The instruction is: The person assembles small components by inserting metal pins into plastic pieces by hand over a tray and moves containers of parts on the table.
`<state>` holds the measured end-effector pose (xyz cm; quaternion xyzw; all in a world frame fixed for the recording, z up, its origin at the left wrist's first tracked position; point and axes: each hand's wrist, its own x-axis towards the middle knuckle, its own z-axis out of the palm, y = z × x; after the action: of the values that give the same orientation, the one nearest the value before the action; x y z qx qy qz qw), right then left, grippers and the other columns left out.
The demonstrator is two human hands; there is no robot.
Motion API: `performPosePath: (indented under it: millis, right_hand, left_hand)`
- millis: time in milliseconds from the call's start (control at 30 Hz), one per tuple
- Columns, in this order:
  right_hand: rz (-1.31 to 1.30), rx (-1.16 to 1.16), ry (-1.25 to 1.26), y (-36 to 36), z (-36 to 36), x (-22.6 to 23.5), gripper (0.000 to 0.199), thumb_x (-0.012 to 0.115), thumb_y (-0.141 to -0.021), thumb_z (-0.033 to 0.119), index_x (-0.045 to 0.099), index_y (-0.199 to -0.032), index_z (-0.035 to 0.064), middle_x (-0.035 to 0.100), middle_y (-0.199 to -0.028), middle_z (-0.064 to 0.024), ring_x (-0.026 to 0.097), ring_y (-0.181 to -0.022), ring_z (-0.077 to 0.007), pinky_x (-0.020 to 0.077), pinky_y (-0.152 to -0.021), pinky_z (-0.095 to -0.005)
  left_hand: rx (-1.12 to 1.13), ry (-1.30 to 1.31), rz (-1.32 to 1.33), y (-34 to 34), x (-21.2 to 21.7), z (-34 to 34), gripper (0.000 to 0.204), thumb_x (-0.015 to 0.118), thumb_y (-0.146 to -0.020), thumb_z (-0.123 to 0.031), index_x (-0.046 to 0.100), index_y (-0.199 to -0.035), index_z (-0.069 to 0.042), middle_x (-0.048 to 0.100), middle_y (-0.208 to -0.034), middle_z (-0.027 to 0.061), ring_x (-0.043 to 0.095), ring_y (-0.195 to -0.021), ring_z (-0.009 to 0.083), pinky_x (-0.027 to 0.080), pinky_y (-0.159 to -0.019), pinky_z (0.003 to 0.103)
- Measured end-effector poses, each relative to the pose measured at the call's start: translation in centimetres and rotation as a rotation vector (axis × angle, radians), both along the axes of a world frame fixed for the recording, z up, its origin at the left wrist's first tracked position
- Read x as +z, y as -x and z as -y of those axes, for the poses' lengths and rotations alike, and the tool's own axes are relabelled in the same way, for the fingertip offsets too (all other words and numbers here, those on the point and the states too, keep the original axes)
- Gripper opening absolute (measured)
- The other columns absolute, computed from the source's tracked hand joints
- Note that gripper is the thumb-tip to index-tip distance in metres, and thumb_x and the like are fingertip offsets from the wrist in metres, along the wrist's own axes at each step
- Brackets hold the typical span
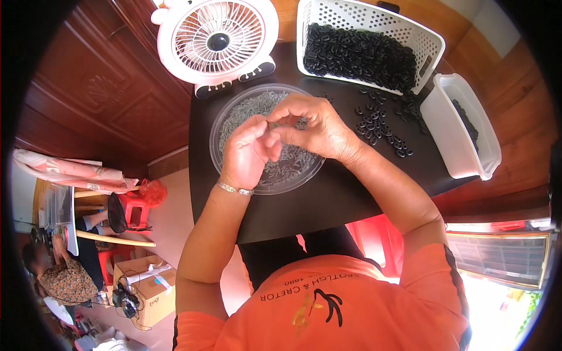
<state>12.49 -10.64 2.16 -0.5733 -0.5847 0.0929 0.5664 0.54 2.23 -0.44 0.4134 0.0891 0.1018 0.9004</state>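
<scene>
Both hands — left hand (pixel 249 153), right hand (pixel 313 126) — pinch shut on something tiny, hidden between fingertips; light, slippery small parts in the clear dish (pixel 225 117) below

A round clear tray (pixel 234 114) full of small grey pieces (pixel 249 108) lies flat just in front of the white fan (pixel 218 41).

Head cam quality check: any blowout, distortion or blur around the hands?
Head view: strong fisheye, the black table edges bow and a dark vignette rings the frame; daylight blows out the lower right corner by the window; the left hand and right hand over the clear dish are evenly lit and fairly sharp; far lower-left background is soft.
</scene>
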Motion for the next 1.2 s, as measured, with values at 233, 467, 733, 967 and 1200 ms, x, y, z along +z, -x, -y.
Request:
performPosePath:
  millis: [233,467,733,967,1200]
  right_hand:
    - [0.145,-0.136,0.067,0.2,0.0,0.0,0.019,0.072,-0.071,0.007,0.064,-0.088,0.0041,0.062,-0.083,-0.0089,0.063,-0.078,-0.0246,0.0499,-0.068,-0.0334]
    - [0.347,-0.206,0.169,-0.6,0.3,-0.4,0.014,0.067,-0.074,0.013,0.066,-0.087,0.0063,0.061,-0.083,-0.0086,0.06,-0.083,-0.0284,0.0487,-0.072,-0.0384]
    - [0.634,-0.19,0.402,-0.4,0.4,-1.5,0.013,0.067,-0.071,0.011,0.064,-0.083,0.0073,0.057,-0.085,-0.0076,0.056,-0.084,-0.0287,0.0466,-0.073,-0.0391]
    - [0.297,-0.184,0.391,-0.4,-0.2,-1.3,0.009,0.064,-0.074,0.01,0.065,-0.081,0.0059,0.062,-0.082,-0.0093,0.06,-0.078,-0.028,0.0487,-0.071,-0.0348]
    - [-0.602,0.068,0.312,-1.6,-0.3,-1.4,0.014,0.062,-0.087,0.011,0.061,-0.092,-0.0018,0.062,-0.08,-0.0031,0.056,-0.074,-0.0081,0.0464,-0.069,-0.0228]
  left_hand:
    - [0.046,-0.189,-0.036,-0.1,0.2,0.3,0.013,0.054,-0.087,-0.019,0.053,-0.083,-0.006,0.052,-0.064,0.001,0.052,-0.054,0.0133,0.039,-0.05,0.024]
    - [0.188,-0.379,-0.102,0.3,0.7,0.2,0.014,0.05,-0.089,-0.019,0.053,-0.083,-0.006,0.051,-0.065,0.0016,0.051,-0.053,0.0128,0.039,-0.05,0.023]
    - [0.285,-0.398,-0.1,0.3,1.1,-0.4,0.011,0.052,-0.084,-0.015,0.054,-0.079,-0.005,0.053,-0.064,0.0018,0.051,-0.051,0.0118,0.039,-0.049,0.023]
    - [0.275,-0.423,-0.114,0.6,1.4,-0.5,0.013,0.049,-0.087,-0.017,0.053,-0.081,-0.005,0.053,-0.066,0.0026,0.052,-0.055,0.0124,0.039,-0.051,0.024]
    - [0.24,-0.415,-0.106,0.6,1.3,-0.2,0.014,0.051,-0.086,-0.019,0.054,-0.082,-0.005,0.055,-0.068,0.0027,0.052,-0.055,0.0116,0.039,-0.052,0.023]
